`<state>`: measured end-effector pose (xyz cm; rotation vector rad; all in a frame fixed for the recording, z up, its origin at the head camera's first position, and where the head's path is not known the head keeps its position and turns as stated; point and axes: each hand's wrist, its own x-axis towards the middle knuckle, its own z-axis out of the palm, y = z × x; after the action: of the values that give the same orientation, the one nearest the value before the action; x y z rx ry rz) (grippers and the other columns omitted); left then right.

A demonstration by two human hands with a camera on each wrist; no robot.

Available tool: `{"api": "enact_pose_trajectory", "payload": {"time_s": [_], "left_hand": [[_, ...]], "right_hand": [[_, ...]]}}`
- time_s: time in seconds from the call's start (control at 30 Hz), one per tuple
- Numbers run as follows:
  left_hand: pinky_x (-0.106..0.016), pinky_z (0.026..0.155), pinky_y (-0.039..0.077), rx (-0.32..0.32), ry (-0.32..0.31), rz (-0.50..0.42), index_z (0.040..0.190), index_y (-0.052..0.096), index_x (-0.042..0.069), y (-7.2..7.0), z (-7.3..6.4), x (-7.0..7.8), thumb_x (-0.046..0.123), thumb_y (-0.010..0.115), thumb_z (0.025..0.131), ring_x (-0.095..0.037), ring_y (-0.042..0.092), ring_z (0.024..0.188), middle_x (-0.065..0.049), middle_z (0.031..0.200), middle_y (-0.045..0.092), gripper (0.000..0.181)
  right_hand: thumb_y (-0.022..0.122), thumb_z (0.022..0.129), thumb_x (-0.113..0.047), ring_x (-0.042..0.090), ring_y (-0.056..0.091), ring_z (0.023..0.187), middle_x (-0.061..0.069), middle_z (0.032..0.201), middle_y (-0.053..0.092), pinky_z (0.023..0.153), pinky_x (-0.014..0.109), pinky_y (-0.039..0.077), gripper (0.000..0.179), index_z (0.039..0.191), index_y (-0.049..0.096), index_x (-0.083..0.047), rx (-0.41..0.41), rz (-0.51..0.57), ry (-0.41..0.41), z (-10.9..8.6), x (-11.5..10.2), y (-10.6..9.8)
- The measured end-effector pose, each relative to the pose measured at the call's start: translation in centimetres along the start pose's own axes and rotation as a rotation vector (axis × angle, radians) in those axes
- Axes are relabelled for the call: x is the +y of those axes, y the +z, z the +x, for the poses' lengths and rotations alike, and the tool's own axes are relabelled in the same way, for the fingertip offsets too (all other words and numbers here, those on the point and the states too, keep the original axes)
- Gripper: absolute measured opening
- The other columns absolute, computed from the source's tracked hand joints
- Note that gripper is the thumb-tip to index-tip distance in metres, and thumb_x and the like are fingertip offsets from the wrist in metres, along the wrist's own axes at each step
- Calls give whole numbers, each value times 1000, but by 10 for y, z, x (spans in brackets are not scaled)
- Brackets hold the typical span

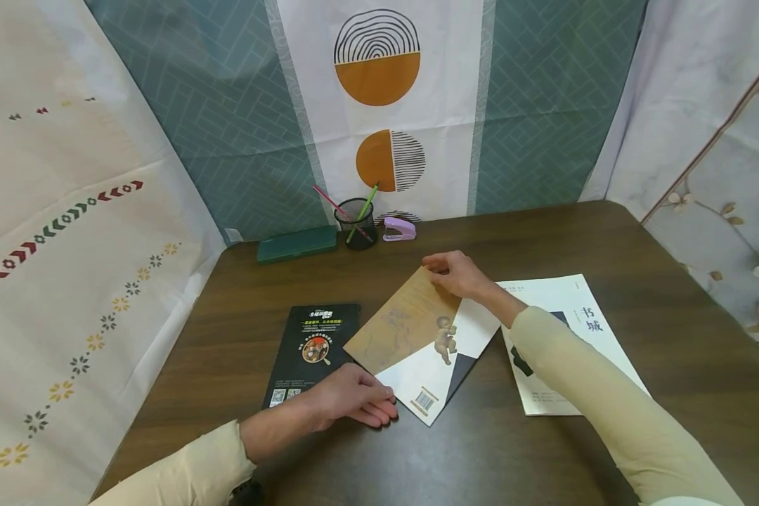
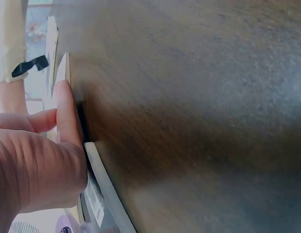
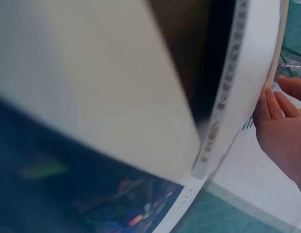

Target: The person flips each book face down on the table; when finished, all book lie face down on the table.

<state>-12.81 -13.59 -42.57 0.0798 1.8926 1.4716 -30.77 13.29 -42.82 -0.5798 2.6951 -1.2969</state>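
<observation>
1. Right hand point(image 1: 458, 274): fingertips and thumb close together, pinching the far corner of the tan-and-white book point(image 1: 411, 372) at about 1 o'clock from its middle.
2. Left hand point(image 1: 360, 397): at 8 o'clock, touching the near-left edge, fingers fairly straight; we can't tell if it pinches.
3. Handling, our guess: light, bendy paperback, slick cover, corners that crease easily. We'd take opposite edges, thumbs on top.
4. Direction: the book sits diamond-wise, back cover up, barcode point(image 1: 425, 400) toward 6, tan band toward 10. Long axis seems to run 7 to 1; the sides look close in length, so we're unsure.
5. Place: mid-table, between a black book point(image 1: 316, 350) at 9 and a white book point(image 1: 591, 337) at 3; pen cup point(image 1: 358, 235) at 11.
</observation>
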Motion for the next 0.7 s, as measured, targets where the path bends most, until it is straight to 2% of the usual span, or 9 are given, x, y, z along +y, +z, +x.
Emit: {"api": "enact_pose_trajectory", "payload": {"time_s": [0.17,0.27,0.37,0.43,0.5,0.6,0.7], "left_hand": [[-37,79,64,-37,30,31,110,75,-9,-6,-6,6,10,68,104,-15,75,76,-18,96,79,21],[-37,81,64,-47,115,90,113,74,-8,-11,-7,10,9,71,103,-20,75,81,-18,98,79,20],[-31,85,62,-41,277,249,119,74,-3,-18,-5,12,11,75,101,-21,74,90,-12,104,78,23],[-32,90,60,-14,381,380,126,72,1,-24,-4,13,15,79,99,-21,73,99,-8,112,77,31],[-36,96,57,24,453,496,134,69,4,-29,-3,14,18,82,96,-20,71,109,-6,124,74,43],[-46,107,52,78,492,614,146,61,7,-37,-3,15,23,87,91,-23,66,126,-5,143,66,63],[-50,113,46,119,509,721,156,51,10,-44,-1,14,27,91,88,-26,55,140,-5,157,54,80]], "right_hand": [[62,103,2,43,58,135,28,145,61,113,52,47,49,150,51,11,-72,18,0,-1,6,-3],[64,103,0,43,52,142,27,152,55,116,53,44,55,154,46,10,-98,18,3,-4,6,-7],[71,102,-6,44,45,148,27,160,46,118,55,40,65,157,40,10,-114,-19,-17,-10,4,-11],[76,100,-13,45,41,149,27,162,42,119,57,38,73,159,38,9,-118,-62,-37,-16,3,-14],[80,98,-21,47,38,150,26,164,39,119,60,36,81,160,36,8,-131,-105,-54,-22,3,-16],[83,95,-29,47,36,152,26,166,37,120,62,34,91,163,33,6,-160,-152,-65,-33,3,-20],[86,92,-32,48,34,152,26,167,35,119,64,34,98,164,30,4,-191,-169,-69,-43,4,-23]]}}
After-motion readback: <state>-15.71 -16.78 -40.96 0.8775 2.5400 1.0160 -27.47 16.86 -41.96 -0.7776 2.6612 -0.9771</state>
